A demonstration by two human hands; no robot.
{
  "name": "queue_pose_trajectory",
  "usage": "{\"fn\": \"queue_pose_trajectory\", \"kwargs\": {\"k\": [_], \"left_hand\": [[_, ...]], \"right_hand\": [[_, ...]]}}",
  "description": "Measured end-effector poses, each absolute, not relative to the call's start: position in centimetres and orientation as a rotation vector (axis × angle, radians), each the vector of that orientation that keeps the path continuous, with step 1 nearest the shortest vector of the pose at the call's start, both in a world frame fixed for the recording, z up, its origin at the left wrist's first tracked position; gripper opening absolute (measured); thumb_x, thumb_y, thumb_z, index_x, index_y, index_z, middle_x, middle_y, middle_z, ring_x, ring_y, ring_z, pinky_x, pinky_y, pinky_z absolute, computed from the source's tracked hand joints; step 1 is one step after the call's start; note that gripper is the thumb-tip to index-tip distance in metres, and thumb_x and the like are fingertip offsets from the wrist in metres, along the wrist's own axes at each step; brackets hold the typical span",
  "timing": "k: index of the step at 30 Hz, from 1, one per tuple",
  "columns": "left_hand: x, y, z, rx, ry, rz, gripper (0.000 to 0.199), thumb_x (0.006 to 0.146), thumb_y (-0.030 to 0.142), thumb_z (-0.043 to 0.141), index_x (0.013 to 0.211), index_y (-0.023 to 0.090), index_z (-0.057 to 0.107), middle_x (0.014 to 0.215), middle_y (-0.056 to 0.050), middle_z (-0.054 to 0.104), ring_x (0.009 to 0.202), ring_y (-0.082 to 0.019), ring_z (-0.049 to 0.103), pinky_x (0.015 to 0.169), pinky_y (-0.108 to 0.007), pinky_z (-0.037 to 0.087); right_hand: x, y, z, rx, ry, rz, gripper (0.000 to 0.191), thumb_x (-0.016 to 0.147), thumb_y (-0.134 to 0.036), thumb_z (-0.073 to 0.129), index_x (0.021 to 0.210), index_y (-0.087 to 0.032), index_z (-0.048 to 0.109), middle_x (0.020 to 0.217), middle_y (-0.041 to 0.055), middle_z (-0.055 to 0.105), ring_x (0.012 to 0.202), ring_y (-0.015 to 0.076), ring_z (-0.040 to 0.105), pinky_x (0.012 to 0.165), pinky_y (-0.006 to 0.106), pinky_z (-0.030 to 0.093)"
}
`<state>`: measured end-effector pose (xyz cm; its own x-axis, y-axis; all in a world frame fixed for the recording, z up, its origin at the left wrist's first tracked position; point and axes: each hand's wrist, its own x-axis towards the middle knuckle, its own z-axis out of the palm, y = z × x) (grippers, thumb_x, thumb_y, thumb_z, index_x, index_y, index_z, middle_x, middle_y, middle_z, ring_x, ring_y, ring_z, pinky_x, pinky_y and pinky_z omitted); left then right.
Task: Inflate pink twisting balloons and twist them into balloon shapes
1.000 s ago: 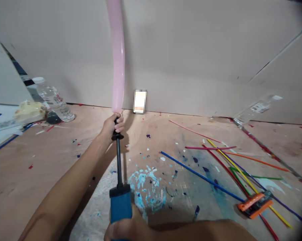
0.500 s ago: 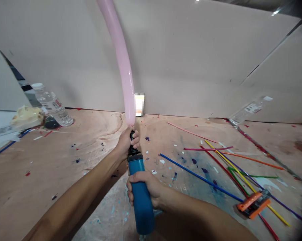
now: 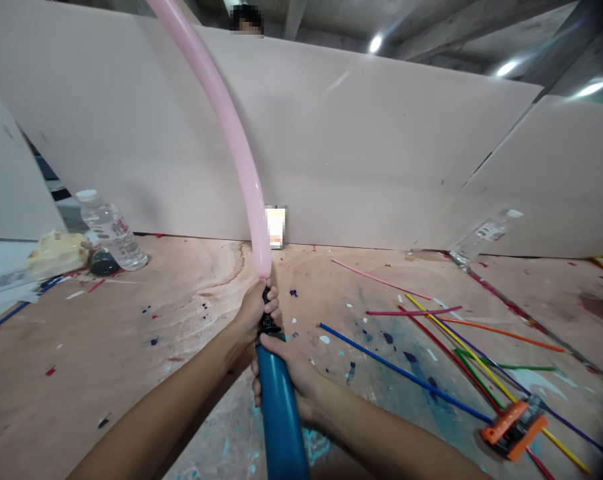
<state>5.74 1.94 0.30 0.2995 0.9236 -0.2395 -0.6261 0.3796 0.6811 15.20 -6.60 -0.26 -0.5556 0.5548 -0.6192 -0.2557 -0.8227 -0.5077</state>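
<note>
Right hand (image 3: 300, 375) wrapping fingers around blue plastic pump barrel (image 3: 281, 420), apparently steadying it. Beyond, left hand (image 3: 254, 310) clenching black plastic nozzle (image 3: 268, 325), seemingly sealing long pink rubber balloon (image 3: 225, 113) there; balloon arching up leftward in front of flat white panel (image 3: 381, 140).

Two bare hands (image 3: 301, 377), bare forearms (image 3: 169, 403)

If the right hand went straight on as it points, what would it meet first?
Most likely the left hand, just ahead, holding the far end of the pump; the gap is unclear.
</note>
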Motion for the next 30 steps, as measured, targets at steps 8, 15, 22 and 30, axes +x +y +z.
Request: {"fn": "queue_pose_trajectory", "kwargs": {"k": [8, 15, 22, 30], "left_hand": [[6.9, 1.8, -0.5, 0.617, 0.732, 1.174, 0.015, 0.075, 0.028, 0.054, 0.069, 0.018, 0.044, 0.059, 0.002, 0.054, 0.047, -0.009, 0.050, 0.051, -0.023, 0.047], [1.2, 4.7, 4.1, 0.811, 0.821, 1.468, 0.023, 0.072, 0.018, 0.044, 0.052, 0.019, 0.035, 0.042, 0.006, 0.037, 0.039, -0.008, 0.037, 0.054, -0.022, 0.045], [-2.0, 3.6, 3.0, 1.894, 1.406, 0.987, 0.038, 0.087, 0.030, 0.034, 0.052, 0.019, 0.043, 0.049, -0.001, 0.048, 0.051, -0.015, 0.047, 0.053, -0.026, 0.031], [-1.6, 0.1, 2.0, 2.561, 1.563, 0.233, 0.027, 0.090, 0.034, 0.037, 0.074, 0.020, 0.054, 0.061, -0.005, 0.058, 0.050, -0.018, 0.047, 0.054, -0.029, 0.019]], "right_hand": [[16.0, -4.8, -0.3, -1.252, -0.553, 2.239, 0.052, 0.090, -0.059, 0.032, 0.079, -0.014, 0.056, 0.054, 0.0030, 0.058, 0.042, 0.0149, 0.056, 0.043, 0.026, 0.047], [16.2, -8.0, 2.8, -1.008, -1.398, 2.045, 0.046, 0.082, -0.061, 0.048, 0.091, -0.017, 0.057, 0.069, 0.0014, 0.061, 0.058, 0.0143, 0.056, 0.057, 0.028, 0.045], [27.4, 0.2, 4.8, -1.949, -2.136, 0.248, 0.035, 0.091, -0.044, 0.041, 0.090, -0.017, 0.063, 0.088, 0.0114, 0.067, 0.081, 0.0232, 0.060, 0.067, 0.030, 0.038], [24.9, -2.4, 4.0, -1.592, -2.422, -0.249, 0.038, 0.089, -0.035, 0.049, 0.124, -0.021, 0.055, 0.132, 0.0150, 0.050, 0.122, 0.0313, 0.043, 0.098, 0.045, 0.033]]}}
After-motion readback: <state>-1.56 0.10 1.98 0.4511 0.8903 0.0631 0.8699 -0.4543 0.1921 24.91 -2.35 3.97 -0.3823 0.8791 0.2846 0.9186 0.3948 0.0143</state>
